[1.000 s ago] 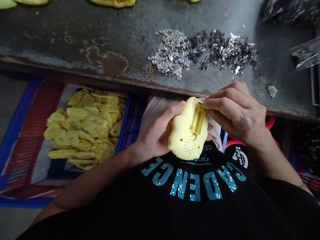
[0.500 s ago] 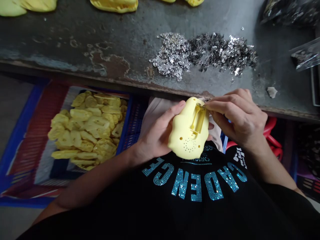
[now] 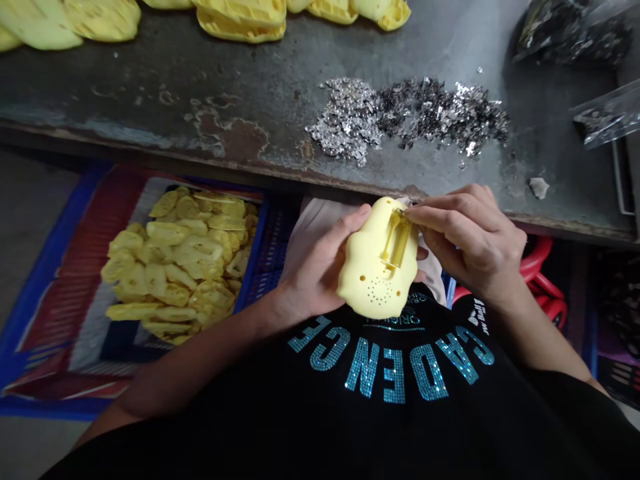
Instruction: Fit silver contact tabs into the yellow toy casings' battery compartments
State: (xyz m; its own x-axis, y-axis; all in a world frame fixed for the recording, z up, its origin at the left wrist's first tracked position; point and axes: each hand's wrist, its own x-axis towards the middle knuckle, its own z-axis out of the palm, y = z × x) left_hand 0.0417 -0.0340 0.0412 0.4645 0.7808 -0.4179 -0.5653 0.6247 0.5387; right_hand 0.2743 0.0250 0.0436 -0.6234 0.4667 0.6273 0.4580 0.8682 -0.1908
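Note:
My left hand (image 3: pixel 325 267) is wrapped round a yellow plastic housing (image 3: pixel 373 290), with the thumb along its left edge and fingertips showing at its right. The housing's back faces up, with a speaker-hole pattern, screw holes and a long open battery compartment (image 3: pixel 397 247). At the compartment's far end, the thumb and forefinger of my right hand (image 3: pixel 465 233) pinch a small metal battery contact (image 3: pixel 401 212), mostly hidden by the fingertips. Past the bench edge lies a heap of small shiny metal contacts (image 3: pixel 350 120), silver at left and darker at right.
More yellow housings (image 3: pixel 245 20) line the back of the worn metal bench (image 3: pixel 165 127). Plastic bags of metal parts (image 3: pixel 570 40) lie at the right. A blue crate (image 3: pixel 253 253) of yellow plastic parts (image 3: pixel 195 257) stands lower left; red looped objects (image 3: pixel 543 273) sit lower right.
The view has tilted slightly, bringing more of the yellow housings at the back into sight. My right fingertips have shifted slightly left at the compartment's end; my left hand keeps its hold.

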